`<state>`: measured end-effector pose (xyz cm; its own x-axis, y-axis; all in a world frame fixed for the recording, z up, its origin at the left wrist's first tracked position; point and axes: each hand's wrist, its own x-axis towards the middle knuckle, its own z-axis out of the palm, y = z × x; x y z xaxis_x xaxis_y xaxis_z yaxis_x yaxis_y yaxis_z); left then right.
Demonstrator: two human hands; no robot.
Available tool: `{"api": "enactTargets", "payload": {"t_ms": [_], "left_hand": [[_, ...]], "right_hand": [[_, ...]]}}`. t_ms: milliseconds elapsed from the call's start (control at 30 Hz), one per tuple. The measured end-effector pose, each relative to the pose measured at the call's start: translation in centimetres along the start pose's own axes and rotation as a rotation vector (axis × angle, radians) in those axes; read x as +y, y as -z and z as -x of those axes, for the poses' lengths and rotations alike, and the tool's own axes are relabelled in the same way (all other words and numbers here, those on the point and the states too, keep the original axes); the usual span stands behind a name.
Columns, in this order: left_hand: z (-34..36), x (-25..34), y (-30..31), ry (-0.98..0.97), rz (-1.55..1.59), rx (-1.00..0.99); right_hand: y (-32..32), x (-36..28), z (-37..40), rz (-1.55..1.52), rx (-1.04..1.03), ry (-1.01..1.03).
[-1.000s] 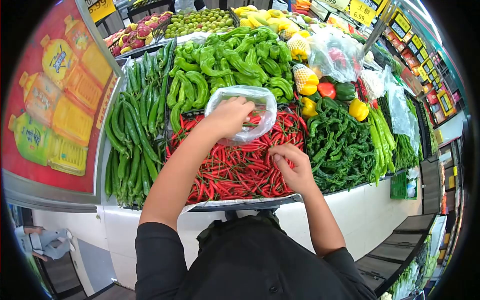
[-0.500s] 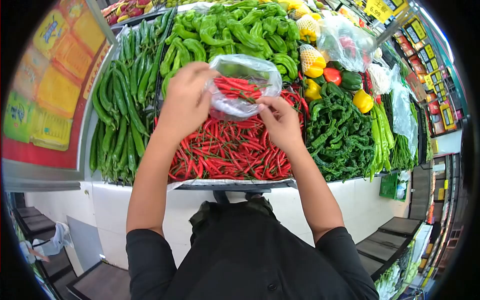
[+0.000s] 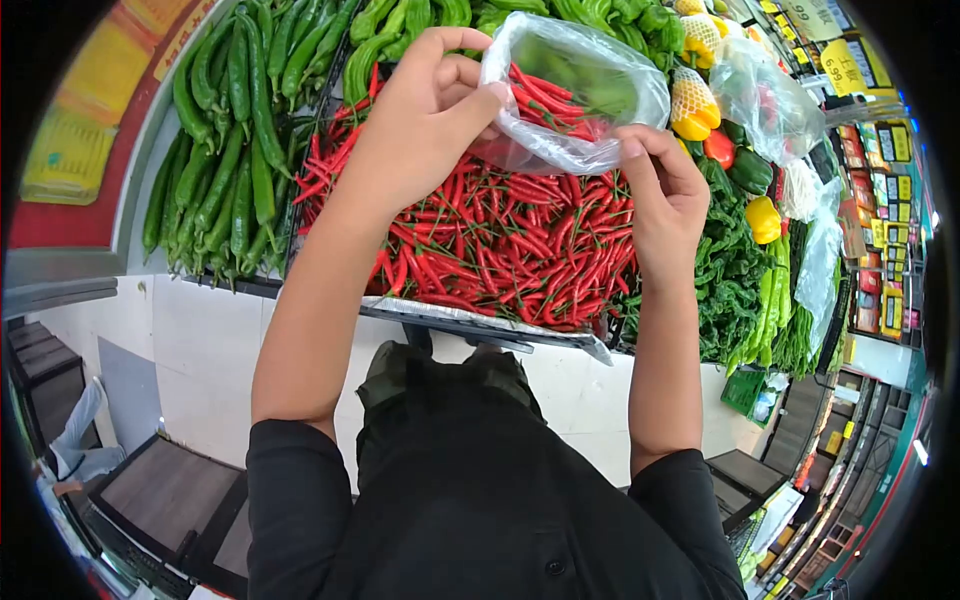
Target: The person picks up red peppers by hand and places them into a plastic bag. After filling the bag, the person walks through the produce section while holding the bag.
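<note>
A clear plastic bag hangs open between my two hands, with several red chilies inside it. My left hand pinches the bag's rim on the left, thumb and fingers closed at its edge. On the other side, my right hand grips the near right corner of the rim between thumb and fingers. Right below the bag spreads a heap of loose red chilies with green stems, lying in a lined crate.
Long green peppers fill the left section, and lighter green peppers lie behind. Dark wrinkled peppers, yellow bell peppers and another plastic bag are on the right. A metal-framed sign panel borders the far left.
My left hand has come to hold the bag's left rim, where it was blurred beside it before. The bag's mouth is stretched wider, and the view has shifted.
</note>
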<state>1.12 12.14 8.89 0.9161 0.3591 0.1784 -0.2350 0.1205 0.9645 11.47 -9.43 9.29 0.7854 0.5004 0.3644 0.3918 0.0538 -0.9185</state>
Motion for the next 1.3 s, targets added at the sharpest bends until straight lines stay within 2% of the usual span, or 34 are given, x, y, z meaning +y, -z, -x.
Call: {"api": "enactTargets", "payload": {"t_ms": [167, 200, 333, 467, 500, 600, 667, 733, 800, 967, 1133, 1300], "left_hand": [[4.0, -1.4, 2.3, -0.043, -0.066, 0.139], [5.3, -1.5, 3.1, 0.025, -0.071, 0.189], [10.5, -3.1, 5.8, 0.086, -0.167, 0.391], [13.8, -4.4, 7.0, 0.130, -0.145, 0.506], [14.3, -4.7, 7.2, 0.133, -0.149, 0.524], [15.1, -5.1, 7.8, 0.123, -0.085, 0.579], [15.4, -5.3, 7.7, 0.127, -0.086, 0.621], [15.4, -5.4, 7.6, 0.125, -0.084, 0.630], [15.2, -5.6, 7.0, 0.118, -0.076, 0.619], [14.1, -6.4, 4.1, 0.163, -0.008, 0.569], [13.8, -7.3, 1.2, 0.205, 0.039, 0.513], [14.2, -7.7, -1.2, 0.234, 0.024, 0.524]], "right_hand": [[0.6, -0.6, 0.2, 0.057, -0.044, -0.026], [0.8, -0.8, 0.4, 0.059, -0.056, -0.016], [1.6, 0.4, 1.4, -0.056, -0.084, 0.128], [1.7, 2.6, 3.4, -0.254, 0.074, -0.031], [1.7, 3.5, 3.9, -0.217, 0.109, -0.112], [1.5, 5.9, 5.2, 0.111, -0.027, -0.279], [1.3, 7.1, 5.6, 0.542, -0.378, -0.088], [-1.6, 5.7, 4.9, 0.653, -0.548, 0.010], [-2.6, 7.1, 5.3, 0.693, -0.604, 0.061], [-3.2, 7.4, 5.0, 0.741, -0.564, 0.116], [-2.1, 7.2, 4.8, 0.719, -0.655, 0.144], [-0.8, 7.4, 5.0, 0.771, -0.655, 0.244]]}}
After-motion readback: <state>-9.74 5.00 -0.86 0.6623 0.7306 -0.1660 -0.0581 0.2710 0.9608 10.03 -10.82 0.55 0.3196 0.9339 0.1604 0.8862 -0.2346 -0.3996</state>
